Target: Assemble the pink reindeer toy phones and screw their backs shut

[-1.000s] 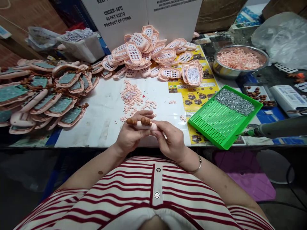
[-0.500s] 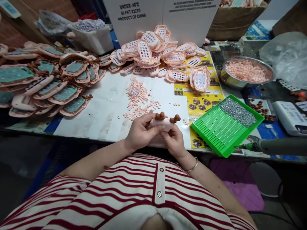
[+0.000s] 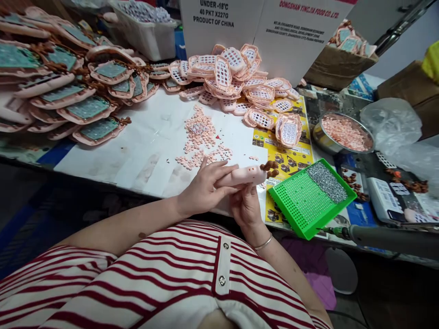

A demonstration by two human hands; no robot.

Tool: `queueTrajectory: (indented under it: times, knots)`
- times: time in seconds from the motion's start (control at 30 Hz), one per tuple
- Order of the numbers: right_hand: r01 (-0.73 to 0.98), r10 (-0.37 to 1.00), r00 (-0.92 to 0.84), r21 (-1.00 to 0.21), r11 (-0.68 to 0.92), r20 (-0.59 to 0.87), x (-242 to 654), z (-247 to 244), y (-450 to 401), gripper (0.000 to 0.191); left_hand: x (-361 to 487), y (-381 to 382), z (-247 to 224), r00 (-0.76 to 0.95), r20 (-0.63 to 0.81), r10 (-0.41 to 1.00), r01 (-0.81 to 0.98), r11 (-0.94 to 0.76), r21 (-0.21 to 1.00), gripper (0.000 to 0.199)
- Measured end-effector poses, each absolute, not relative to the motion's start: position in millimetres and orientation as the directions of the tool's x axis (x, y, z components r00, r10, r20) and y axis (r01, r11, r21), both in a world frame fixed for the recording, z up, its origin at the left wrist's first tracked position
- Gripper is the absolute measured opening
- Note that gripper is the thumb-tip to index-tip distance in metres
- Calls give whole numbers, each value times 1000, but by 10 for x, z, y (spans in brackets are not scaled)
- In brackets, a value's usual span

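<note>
Between my hands is a pale pink plastic toy phone casing (image 3: pixel 248 173) with brown antlers at its right end and small holes along its side. My left hand (image 3: pixel 205 186) grips its left end, thumb below and fingers along the top. Under the casing, my right hand (image 3: pixel 247 209) has its fingers curled up against it; the fingertips are partly hidden. Just beyond lie many small pink button pieces (image 3: pixel 200 132) on the white sheet. A green perforated tray (image 3: pixel 291 205) with small silver screws (image 3: pixel 327 182) is to the right.
Casings with green circuit boards (image 3: pixel 89 107) are heaped at left, and casings with button grids (image 3: pixel 222 75) at the back. A metal bowl (image 3: pixel 318 137) of pink pieces stands right. A grey electric screwdriver (image 3: pixel 377 237) lies at the front right, near the tray. A white carton (image 3: pixel 247 41) stands behind.
The casing has turned so its antlers point right instead of up, and its long side now shows. My right hand has shifted lower beneath it. The view has swung right.
</note>
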State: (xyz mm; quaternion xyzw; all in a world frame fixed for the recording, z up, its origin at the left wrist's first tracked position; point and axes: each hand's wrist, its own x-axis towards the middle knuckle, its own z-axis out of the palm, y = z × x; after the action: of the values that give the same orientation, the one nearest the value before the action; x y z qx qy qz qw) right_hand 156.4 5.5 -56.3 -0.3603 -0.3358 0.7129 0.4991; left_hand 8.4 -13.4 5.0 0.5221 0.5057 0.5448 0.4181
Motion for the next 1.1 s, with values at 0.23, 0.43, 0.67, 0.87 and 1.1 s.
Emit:
queueTrajectory:
  times: [0.23, 0.43, 0.67, 0.87, 1.1]
  knots:
    - [-193, 932, -358, -972, -135, -58, 1416, -338, 62, 48, -27, 93, 1, -103, -209, 973, -609, 104, 786, 37]
    - [117, 935, -311, -969, 217, 171, 1344, -186, -51, 21, -137, 46, -180, -66, -143, 988, -615, 72, 785, 43]
    - [134, 847, -366, -879, 458, 386, 1553, -122, -119, 33, -195, 23, -256, 111, 51, 992, -608, 28, 793, 42]
    - [69, 875, -347, -922, 382, 336, 1716, -108, -80, 27, 73, -66, -181, 228, -21, 973, -583, 154, 798, 50]
    - [324, 932, -19, -880, 348, 362, 2663, 259, -544, 59, 433, -52, -167, 274, -309, 911, -584, 413, 699, 51]
